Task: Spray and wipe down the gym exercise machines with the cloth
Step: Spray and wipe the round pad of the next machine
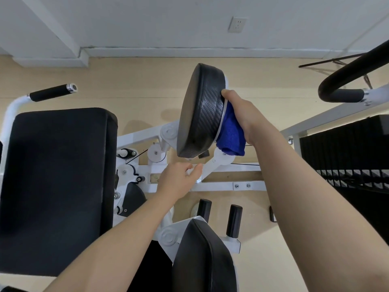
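A round black pad (200,111) of the white gym machine stands tilted on edge at the middle of the view. My right hand (242,114) presses a bunched blue cloth (230,133) against the pad's back rim, thumb hooked over the pad's edge. Below the pad, my left hand (179,182) grips a white bar of the machine's arm (210,165). No spray bottle is in view.
A large black seat pad (56,186) fills the left, with a black-grip handle (50,93) above it. A second black pad (204,258) and two black pegs (233,220) sit at the bottom. The weight stack (345,154) and a curved black bar (349,79) are on the right.
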Demonstrator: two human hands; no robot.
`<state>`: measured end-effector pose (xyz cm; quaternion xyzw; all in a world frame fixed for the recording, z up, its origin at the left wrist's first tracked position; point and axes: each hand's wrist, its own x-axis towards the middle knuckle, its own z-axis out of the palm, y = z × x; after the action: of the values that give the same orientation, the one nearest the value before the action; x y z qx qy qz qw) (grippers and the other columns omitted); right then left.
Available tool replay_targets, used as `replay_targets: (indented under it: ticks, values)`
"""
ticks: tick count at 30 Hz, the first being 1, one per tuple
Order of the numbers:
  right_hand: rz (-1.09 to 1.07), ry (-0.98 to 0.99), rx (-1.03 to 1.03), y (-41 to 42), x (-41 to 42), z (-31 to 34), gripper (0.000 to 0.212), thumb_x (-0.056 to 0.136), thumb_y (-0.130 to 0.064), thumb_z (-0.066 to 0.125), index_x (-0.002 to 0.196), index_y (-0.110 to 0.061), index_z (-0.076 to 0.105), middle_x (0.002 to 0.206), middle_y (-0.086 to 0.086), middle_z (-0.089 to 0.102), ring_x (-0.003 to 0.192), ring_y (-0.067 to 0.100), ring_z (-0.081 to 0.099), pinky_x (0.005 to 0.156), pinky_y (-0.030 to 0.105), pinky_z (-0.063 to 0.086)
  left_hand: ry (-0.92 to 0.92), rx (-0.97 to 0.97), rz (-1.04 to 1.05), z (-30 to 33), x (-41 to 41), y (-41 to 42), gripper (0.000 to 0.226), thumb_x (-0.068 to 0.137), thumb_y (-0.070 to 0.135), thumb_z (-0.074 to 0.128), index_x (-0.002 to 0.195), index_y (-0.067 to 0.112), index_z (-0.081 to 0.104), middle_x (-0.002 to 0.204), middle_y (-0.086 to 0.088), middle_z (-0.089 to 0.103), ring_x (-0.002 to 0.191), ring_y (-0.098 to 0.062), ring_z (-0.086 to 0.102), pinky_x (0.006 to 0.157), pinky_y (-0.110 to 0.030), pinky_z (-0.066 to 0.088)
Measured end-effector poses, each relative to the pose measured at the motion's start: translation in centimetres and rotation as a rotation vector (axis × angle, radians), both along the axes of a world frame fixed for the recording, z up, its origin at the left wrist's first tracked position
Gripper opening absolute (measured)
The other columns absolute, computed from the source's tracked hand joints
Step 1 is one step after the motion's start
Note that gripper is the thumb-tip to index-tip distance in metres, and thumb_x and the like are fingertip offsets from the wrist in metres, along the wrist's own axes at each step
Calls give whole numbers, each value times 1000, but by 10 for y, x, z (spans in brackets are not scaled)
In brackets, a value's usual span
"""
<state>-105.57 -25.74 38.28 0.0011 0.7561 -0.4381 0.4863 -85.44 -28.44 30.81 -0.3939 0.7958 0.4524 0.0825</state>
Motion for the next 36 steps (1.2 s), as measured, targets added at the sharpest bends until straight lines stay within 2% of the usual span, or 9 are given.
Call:
replay_targets:
  ticks: [5, 8, 14, 17, 20, 25, 27, 32, 36]
  values:
    - [6, 18, -4, -1, -2, -4, 53, 81, -56, 55, 108, -12, 62, 100, 8, 69, 93, 27, 64, 90, 41, 50, -77, 14, 12, -14, 6, 0, 41, 95, 30, 43, 58, 13, 43, 72, -20, 54, 67, -30, 48, 53, -27, 27]
    - [-25, 32, -54, 3, 2, -11, 52, 82, -58, 55, 100, -10, 63, 95, 8, 70, 87, 24, 65, 85, 38, 51, -25, 15, 78, -13, 3, -5, 33, 90, 41, 47, 76, 13, 55, 71, -9, 58, 72, -29, 55, 60, -32, 38]
    - [-57, 630, -107, 1, 31, -27, 30, 92, -45, 47, 97, -17, 53, 95, -3, 56, 83, 10, 52, 70, 27, 39, 249, -183, 78, 25, -4, -45, 43, 65, 55, 54, 90, 20, 51, 79, 10, 59, 67, -18, 55, 63, -34, 46]
    - [67, 707, -206, 2, 18, -32, 15, 93, -33, 50, 93, -18, 54, 100, -4, 50, 84, 1, 47, 73, 19, 36, 375, -340, 15, 37, -14, -70, 45, 74, 36, 61, 117, 25, 48, 115, 16, 51, 67, -7, 45, 61, -30, 46]
    - [227, 750, -220, -5, -9, -29, 29, 93, -28, 54, 118, -15, 58, 110, -2, 49, 91, 3, 45, 78, 4, 32, 374, -548, -178, 44, -27, -93, 58, 79, 37, 58, 132, 33, 33, 140, 11, 31, 70, -16, 55, 51, -27, 46]
    - [82, 993, -105, -22, -5, -8, 22, 95, -21, 49, 109, -13, 62, 97, -1, 46, 74, 7, 45, 64, 15, 31, 255, -736, -349, 52, -55, -112, 70, 80, 39, 58, 141, 36, 22, 156, 4, 16, 62, -29, 60, 43, -26, 43]
    - [53, 972, -83, -14, 16, -18, 21, 96, -19, 42, 105, -11, 60, 93, 2, 46, 71, 6, 44, 63, 15, 34, 256, -802, -400, 56, -71, -114, 73, 77, 40, 57, 142, 30, 26, 157, -1, 19, 46, -28, 50, 41, -29, 43]
    - [-15, 553, 179, 3, 32, -82, 17, 93, -10, 33, 85, -19, 45, 96, 13, 51, 73, 22, 45, 65, 30, 34, 58, -944, -489, 61, -101, -115, 79, 80, 42, 68, 147, 22, 31, 157, -10, 20, 42, -21, 35, 45, -18, 6]
    - [-357, 361, -88, -13, 21, -65, 27, 92, -7, 32, 84, -20, 53, 84, 0, 55, 77, 15, 49, 75, 31, 41, 225, -923, -459, 50, -107, -119, 70, 72, 33, 77, 134, 14, 51, 145, -17, 43, 36, -22, 35, 46, -15, 14]
